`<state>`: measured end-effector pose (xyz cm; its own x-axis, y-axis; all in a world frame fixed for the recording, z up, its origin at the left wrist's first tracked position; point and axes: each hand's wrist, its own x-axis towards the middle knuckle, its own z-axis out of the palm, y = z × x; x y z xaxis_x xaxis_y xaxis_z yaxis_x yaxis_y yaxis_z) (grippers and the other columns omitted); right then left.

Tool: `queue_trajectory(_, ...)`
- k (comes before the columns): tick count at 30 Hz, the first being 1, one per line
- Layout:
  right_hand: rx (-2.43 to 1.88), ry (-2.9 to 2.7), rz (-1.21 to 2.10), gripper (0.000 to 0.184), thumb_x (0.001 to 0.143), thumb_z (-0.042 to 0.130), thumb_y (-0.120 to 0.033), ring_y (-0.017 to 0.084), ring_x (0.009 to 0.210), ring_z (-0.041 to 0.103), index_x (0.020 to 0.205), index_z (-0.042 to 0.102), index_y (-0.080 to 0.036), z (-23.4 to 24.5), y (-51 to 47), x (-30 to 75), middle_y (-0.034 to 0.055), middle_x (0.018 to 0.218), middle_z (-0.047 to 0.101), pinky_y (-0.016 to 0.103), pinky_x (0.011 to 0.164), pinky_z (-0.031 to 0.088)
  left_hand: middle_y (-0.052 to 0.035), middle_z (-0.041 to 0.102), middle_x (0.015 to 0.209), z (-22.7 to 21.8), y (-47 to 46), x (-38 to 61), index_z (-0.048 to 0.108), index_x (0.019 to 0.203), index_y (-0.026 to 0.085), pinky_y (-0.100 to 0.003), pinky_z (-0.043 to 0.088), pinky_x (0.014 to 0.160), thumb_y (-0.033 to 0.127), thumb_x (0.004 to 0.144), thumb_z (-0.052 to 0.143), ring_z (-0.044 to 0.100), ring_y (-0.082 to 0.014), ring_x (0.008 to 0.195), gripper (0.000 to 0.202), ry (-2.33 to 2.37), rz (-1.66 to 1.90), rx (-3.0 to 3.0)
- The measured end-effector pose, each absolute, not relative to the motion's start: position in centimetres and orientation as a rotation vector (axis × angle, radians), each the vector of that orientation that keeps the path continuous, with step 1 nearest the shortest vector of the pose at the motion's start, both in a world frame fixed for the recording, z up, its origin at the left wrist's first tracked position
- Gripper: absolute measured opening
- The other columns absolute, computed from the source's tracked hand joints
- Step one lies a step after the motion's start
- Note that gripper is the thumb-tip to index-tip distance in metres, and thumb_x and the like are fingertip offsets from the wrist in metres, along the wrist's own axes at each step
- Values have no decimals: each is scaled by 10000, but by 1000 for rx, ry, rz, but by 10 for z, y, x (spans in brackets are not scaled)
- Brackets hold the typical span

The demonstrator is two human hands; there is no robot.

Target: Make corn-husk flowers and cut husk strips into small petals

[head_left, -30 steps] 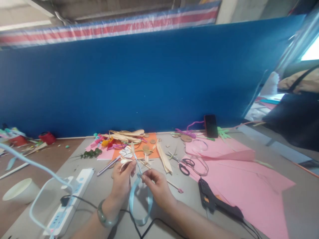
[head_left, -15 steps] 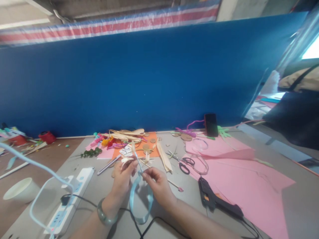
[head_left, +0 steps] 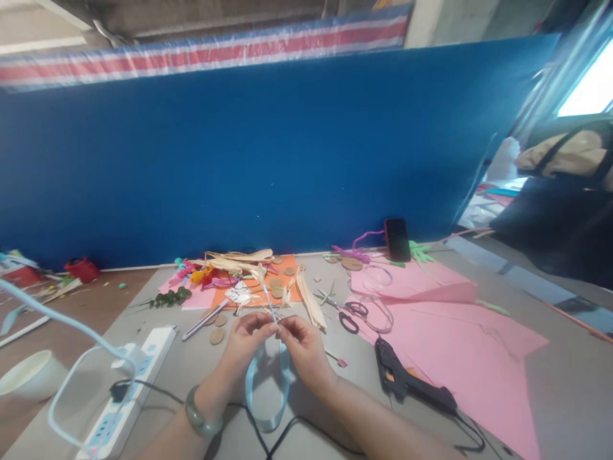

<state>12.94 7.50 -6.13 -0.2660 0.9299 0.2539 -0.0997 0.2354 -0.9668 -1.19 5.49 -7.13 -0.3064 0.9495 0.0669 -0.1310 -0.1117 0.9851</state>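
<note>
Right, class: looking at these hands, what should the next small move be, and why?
I'd suggest the left hand hold the thin stem steady while the right hand guides the light blue ribbon a small turn around it. Both hands pinch where stem and ribbon seem to meet, and the ribbon's loop hangs below them, so there seems to be length to spare.

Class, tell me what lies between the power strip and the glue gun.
The head view shows, left to right, a bangle, the left hand, the blue ribbon, the right hand and a pink-tipped stick, plus black cable.
</note>
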Motion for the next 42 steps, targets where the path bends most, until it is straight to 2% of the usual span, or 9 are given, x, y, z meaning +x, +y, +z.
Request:
queue_trajectory(4,-833,-1458,1247,249,774,645,-399,164,645,544,692,641,-164,-61,75,129,20,648,629,281,634,439,-5,678,674,-67,54,-9,687,696,168,-261,499,671,289,575,812,613,-152,660,212,1189,1551,935)
queue_trajectory(13,-863,-1430,1232,190,775,642,-345,169,653,555,728,664,-162,-66,77,128,33,674,651,289,643,444,-43,700,711,-63,52,-7,708,722,147,-264,494,677,281,596,805,619,-157,672,208,1223,1514,959)
queue_trajectory(20,-842,-1415,1272,159,783,615,-296,154,643,543,692,639,-168,-63,78,128,14,647,624,280,643,432,-19,650,610,-53,49,-5,709,679,143,-222,435,541,335,626,780,549,-125,565,211,1250,1490,969)
queue_trajectory(28,-833,-1440,1260,174,778,618,-308,154,642,551,696,650,-158,-66,79,127,20,653,630,272,629,440,-32,654,703,-58,53,-8,715,708,145,-247,455,671,317,678,739,575,-150,686,176,1190,1492,1074)
queue_trajectory(36,-797,-1424,1334,209,786,645,-349,155,658,574,726,669,-150,-72,80,123,24,671,647,266,644,444,-29,615,679,-61,53,-9,707,662,162,-261,454,676,347,736,684,561,-159,681,201,1190,1512,1207)
queue_trajectory(42,-823,-1421,1346,193,779,640,-343,167,677,590,745,673,-157,-72,79,125,27,691,662,280,663,455,-24,649,698,-69,56,-12,713,717,161,-243,448,672,340,716,710,568,-147,686,179,1216,1565,1107)
